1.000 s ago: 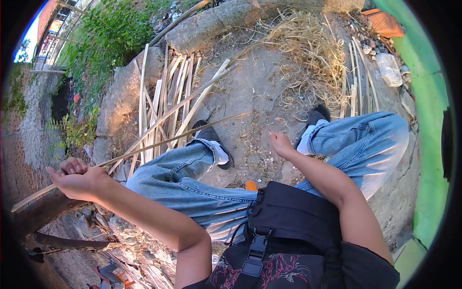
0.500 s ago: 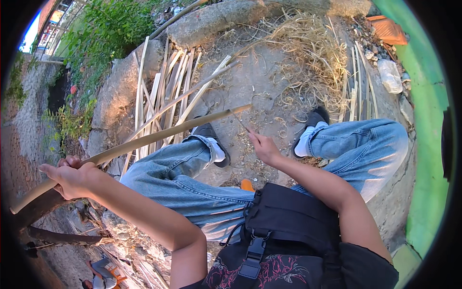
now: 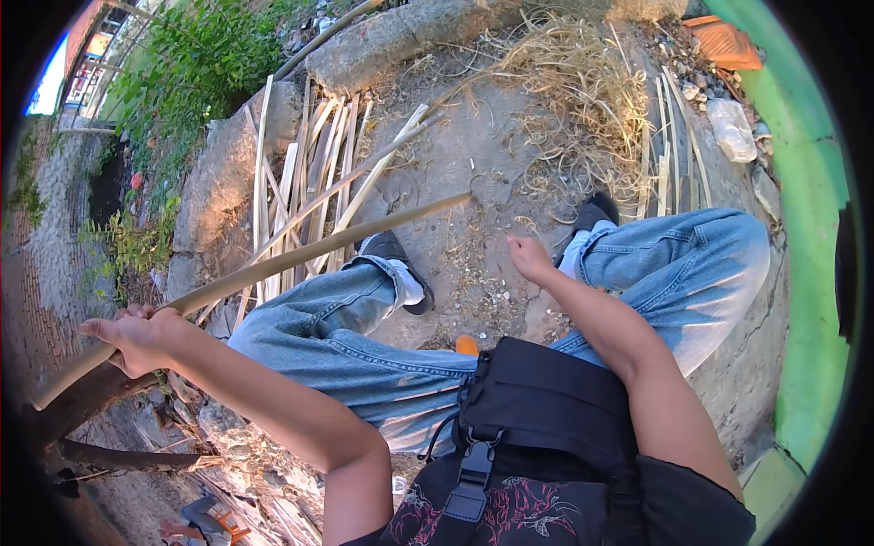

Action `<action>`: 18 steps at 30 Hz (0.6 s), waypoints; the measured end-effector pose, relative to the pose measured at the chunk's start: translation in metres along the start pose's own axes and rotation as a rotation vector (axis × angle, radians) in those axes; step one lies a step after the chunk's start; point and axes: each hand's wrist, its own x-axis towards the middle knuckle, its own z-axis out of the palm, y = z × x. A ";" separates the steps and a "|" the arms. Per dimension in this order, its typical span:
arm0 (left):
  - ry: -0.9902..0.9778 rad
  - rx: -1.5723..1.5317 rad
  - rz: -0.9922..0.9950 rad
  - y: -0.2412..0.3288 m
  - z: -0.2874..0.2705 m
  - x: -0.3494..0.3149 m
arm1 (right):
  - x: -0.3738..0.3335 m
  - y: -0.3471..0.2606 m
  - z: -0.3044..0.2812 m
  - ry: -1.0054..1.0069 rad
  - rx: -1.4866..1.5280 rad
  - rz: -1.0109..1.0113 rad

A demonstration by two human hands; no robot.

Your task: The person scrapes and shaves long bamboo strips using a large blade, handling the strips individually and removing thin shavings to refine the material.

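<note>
Fingers of the left hand (image 3: 137,339) wrapped around a long strip (image 3: 305,257), slanting past the left knee (image 3: 259,338), right hand (image 3: 531,259) curled near its far tip (anything pinched, I cannot tell), pale slats (image 3: 305,177) heaped beside the left shoe (image 3: 390,246).

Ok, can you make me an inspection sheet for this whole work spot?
Surface: grey concrete ground, gritty, with small chips scattered about.
Job's things: one long strip of wood or bamboo, slanting up toward the right; loose strips lie in piles at left and right.
Clutter: tangled curly shavings toward the upper right.
Hands: left hand grips the long strip; right hand is curled shut, contents hidden.
Cables: nothing seen.
Surroundings: green wall at right, leafy shrub at upper left.
</note>
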 end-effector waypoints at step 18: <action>0.038 0.046 0.112 0.011 -0.009 0.013 | -0.027 -0.091 0.015 -0.195 0.107 -0.141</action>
